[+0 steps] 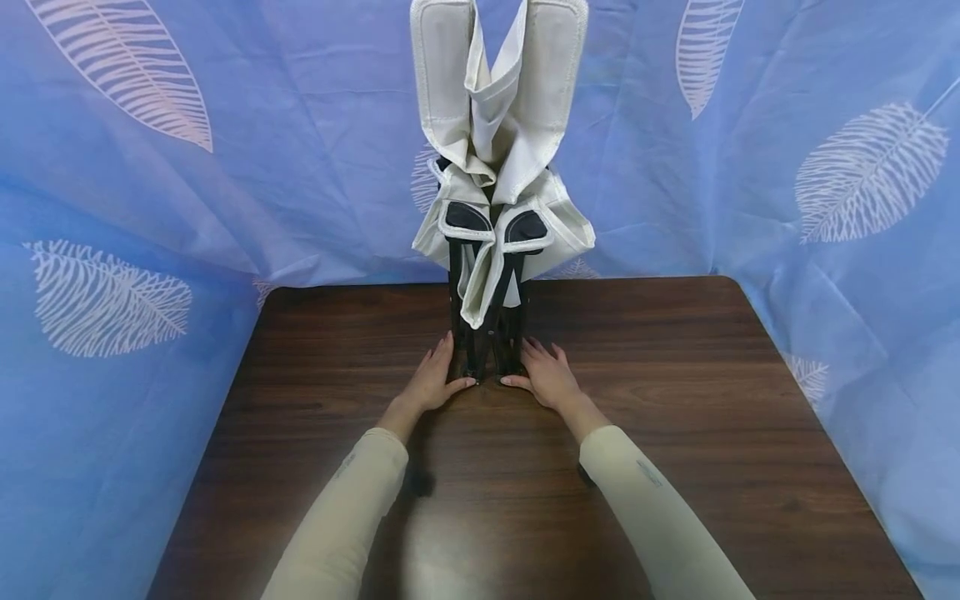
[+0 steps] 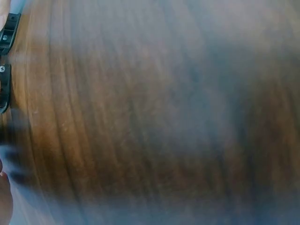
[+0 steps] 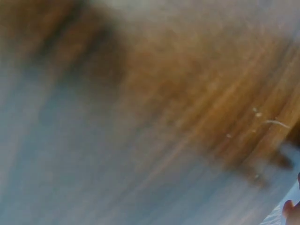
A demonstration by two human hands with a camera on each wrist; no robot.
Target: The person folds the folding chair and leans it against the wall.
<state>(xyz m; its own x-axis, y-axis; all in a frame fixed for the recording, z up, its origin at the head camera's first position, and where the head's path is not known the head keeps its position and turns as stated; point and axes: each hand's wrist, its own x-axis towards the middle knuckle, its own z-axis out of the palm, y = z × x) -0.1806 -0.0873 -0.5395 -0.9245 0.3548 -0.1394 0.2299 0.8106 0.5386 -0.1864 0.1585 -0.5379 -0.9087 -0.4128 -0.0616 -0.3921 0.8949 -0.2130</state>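
A folded chair [image 1: 487,250] with white fabric and black legs stands upright at the back of the brown table. Its fabric hangs in folds, with black corner pockets over the frame ends. My left hand [image 1: 432,377] lies at the left foot of the legs, fingers extended and thumb pointing inward. On the other side, my right hand [image 1: 549,377] lies in a mirrored way, its thumb beside the right foot. Two black feet [image 2: 5,35] with screws show at the left edge of the left wrist view. The right wrist view catches only a fingertip [image 3: 288,208].
The dark wood-grain table [image 1: 675,400] spreads around both arms and ends just behind the chair. A blue cloth [image 1: 315,125] with white leaf prints hangs behind and along both sides. Light specks [image 3: 258,113] lie on the wood in the right wrist view.
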